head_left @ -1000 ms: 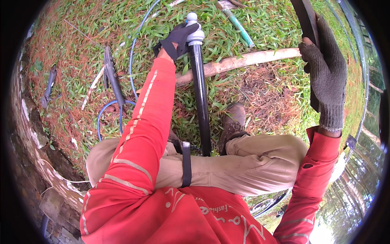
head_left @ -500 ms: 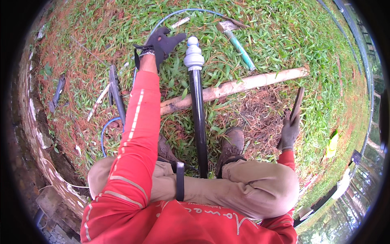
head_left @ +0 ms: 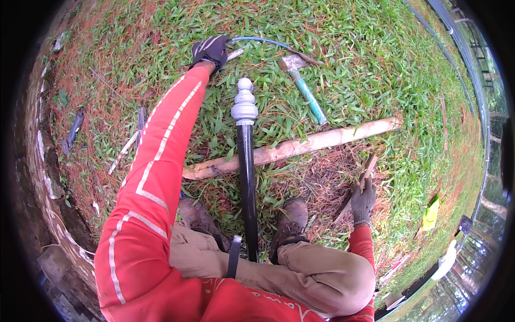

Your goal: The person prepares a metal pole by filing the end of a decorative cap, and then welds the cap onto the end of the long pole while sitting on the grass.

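My left hand (head_left: pixel 211 51), in a dark glove, reaches to the far side of the grass. Its fingers curl down over the line of a thin blue hose (head_left: pixel 260 39), beside a short pale stick (head_left: pixel 235 54); what they grip is hidden. On the right, my gloved right hand (head_left: pixel 363 201) holds a flat strip of wood (head_left: pixel 369 166), tilted, its lower end near the ground. Between my boots a black post (head_left: pixel 246 177) with a grey-white stepped finial (head_left: pixel 244 104) points away from me.
A long bamboo pole (head_left: pixel 316 144) lies crosswise by the post. Beyond it rests a hatchet (head_left: pixel 306 88) with a green-blue handle. A dark tool (head_left: pixel 73 131) lies at left, near a low stone edge (head_left: pixel 45 155). Something yellow-green (head_left: pixel 431 213) sits at right.
My left hand has moved away from the finial to the hose and pale stick, its spread fingers now curled. My right hand has shifted left and nearer with the wooden strip.
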Action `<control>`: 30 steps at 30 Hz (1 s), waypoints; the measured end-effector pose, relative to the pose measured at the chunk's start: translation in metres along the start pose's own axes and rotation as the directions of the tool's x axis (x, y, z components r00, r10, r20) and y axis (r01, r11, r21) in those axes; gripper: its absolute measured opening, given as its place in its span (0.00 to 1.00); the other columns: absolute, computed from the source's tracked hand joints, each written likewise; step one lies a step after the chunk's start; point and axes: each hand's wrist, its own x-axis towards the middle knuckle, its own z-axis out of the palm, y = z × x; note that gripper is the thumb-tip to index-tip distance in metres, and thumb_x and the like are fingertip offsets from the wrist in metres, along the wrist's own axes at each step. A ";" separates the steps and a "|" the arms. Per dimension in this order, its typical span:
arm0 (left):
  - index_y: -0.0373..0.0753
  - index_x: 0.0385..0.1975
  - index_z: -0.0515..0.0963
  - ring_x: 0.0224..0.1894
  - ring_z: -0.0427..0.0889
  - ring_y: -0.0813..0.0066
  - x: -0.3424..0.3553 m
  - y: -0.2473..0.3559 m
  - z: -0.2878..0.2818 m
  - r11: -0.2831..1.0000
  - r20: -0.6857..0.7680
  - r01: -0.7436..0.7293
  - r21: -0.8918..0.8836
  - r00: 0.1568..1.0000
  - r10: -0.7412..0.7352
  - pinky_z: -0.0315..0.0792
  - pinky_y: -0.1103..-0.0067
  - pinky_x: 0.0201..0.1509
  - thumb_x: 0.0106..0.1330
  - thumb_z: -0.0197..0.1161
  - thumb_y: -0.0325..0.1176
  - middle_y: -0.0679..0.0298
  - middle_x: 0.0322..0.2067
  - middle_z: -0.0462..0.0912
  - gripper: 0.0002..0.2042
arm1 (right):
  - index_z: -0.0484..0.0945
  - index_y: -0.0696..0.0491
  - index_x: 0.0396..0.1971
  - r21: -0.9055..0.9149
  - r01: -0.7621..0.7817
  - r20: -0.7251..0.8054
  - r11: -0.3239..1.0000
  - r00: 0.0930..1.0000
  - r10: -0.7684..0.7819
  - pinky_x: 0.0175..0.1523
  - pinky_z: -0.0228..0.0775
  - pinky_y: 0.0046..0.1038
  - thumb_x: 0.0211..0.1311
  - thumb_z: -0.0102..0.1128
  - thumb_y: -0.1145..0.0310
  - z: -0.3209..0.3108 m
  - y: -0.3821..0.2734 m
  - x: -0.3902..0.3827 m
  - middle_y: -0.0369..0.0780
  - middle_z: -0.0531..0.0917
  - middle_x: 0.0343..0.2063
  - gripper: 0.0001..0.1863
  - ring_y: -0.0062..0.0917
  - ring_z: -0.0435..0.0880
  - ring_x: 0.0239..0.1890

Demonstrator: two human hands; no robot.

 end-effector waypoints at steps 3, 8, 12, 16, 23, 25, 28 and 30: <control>0.44 0.58 0.87 0.50 0.91 0.58 0.002 -0.020 -0.020 0.955 -0.069 0.104 -0.279 0.989 -0.128 0.81 0.65 0.55 0.77 0.59 0.41 0.55 0.44 0.92 0.17 | 0.79 0.59 0.65 0.014 0.041 0.017 0.999 0.999 -0.041 0.63 0.78 0.48 0.71 0.68 0.57 -0.009 -0.019 0.007 0.56 0.82 0.57 0.29 0.55 0.85 0.58; 0.37 0.61 0.83 0.47 0.84 0.76 -0.015 -0.040 -0.103 0.904 -0.177 0.010 -0.427 0.980 -0.094 0.77 0.74 0.55 0.78 0.63 0.43 0.61 0.45 0.89 0.20 | 0.80 0.63 0.63 0.174 0.170 -0.026 0.970 0.985 -0.168 0.63 0.78 0.43 0.73 0.70 0.59 -0.038 -0.047 0.033 0.54 0.87 0.54 0.28 0.47 0.86 0.59; 0.31 0.60 0.82 0.49 0.80 0.78 -0.106 -0.037 -0.200 0.808 0.001 -0.122 -0.576 0.989 0.151 0.75 0.76 0.57 0.79 0.64 0.43 0.65 0.48 0.85 0.21 | 0.80 0.62 0.64 0.524 0.151 0.113 0.838 0.963 -0.244 0.58 0.81 0.34 0.75 0.69 0.60 -0.081 -0.149 0.051 0.46 0.89 0.47 0.27 0.30 0.91 0.49; 0.31 0.54 0.82 0.52 0.82 0.75 -0.219 -0.018 -0.241 0.693 0.033 0.005 -0.721 0.999 0.027 0.77 0.74 0.59 0.79 0.65 0.32 0.61 0.49 0.86 0.12 | 0.77 0.61 0.67 0.621 -0.142 0.627 0.771 0.681 -0.379 0.46 0.81 0.26 0.79 0.61 0.51 -0.115 -0.272 0.037 0.41 0.88 0.44 0.30 0.23 0.88 0.42; 0.39 0.46 0.86 0.54 0.90 0.53 -0.339 -0.040 -0.241 0.689 -0.161 -0.539 -0.485 0.829 0.536 0.79 0.54 0.64 0.69 0.66 0.28 0.55 0.48 0.91 0.09 | 0.75 0.58 0.69 0.467 -0.591 0.865 0.657 0.150 -0.479 0.33 0.83 0.26 0.85 0.47 0.44 -0.056 -0.391 -0.053 0.44 0.89 0.45 0.33 0.26 0.91 0.35; 0.41 0.43 0.86 0.56 0.89 0.54 -0.361 -0.049 -0.228 0.648 -0.114 -0.589 -0.483 0.776 0.621 0.77 0.54 0.67 0.67 0.67 0.28 0.58 0.50 0.91 0.07 | 0.78 0.58 0.62 0.476 -0.699 0.859 0.534 0.236 -0.455 0.32 0.83 0.27 0.84 0.51 0.45 -0.037 -0.402 -0.082 0.44 0.89 0.43 0.29 0.25 0.90 0.32; 0.41 0.52 0.85 0.64 0.84 0.55 -0.360 -0.060 -0.233 0.725 0.422 -0.495 -0.478 0.594 0.684 0.72 0.55 0.73 0.66 0.72 0.36 0.57 0.60 0.87 0.16 | 0.78 0.56 0.54 0.440 -0.623 0.897 0.646 0.277 -0.344 0.30 0.81 0.27 0.81 0.58 0.49 -0.012 -0.406 -0.118 0.44 0.88 0.42 0.23 0.23 0.88 0.29; 0.41 0.61 0.82 0.68 0.80 0.54 -0.375 -0.061 -0.223 0.766 0.497 -0.363 -0.531 0.600 0.628 0.71 0.56 0.73 0.66 0.74 0.43 0.53 0.66 0.82 0.25 | 0.79 0.55 0.47 0.523 -0.615 0.852 0.590 0.358 -0.382 0.27 0.78 0.28 0.82 0.56 0.49 -0.002 -0.414 -0.160 0.40 0.85 0.32 0.21 0.23 0.87 0.26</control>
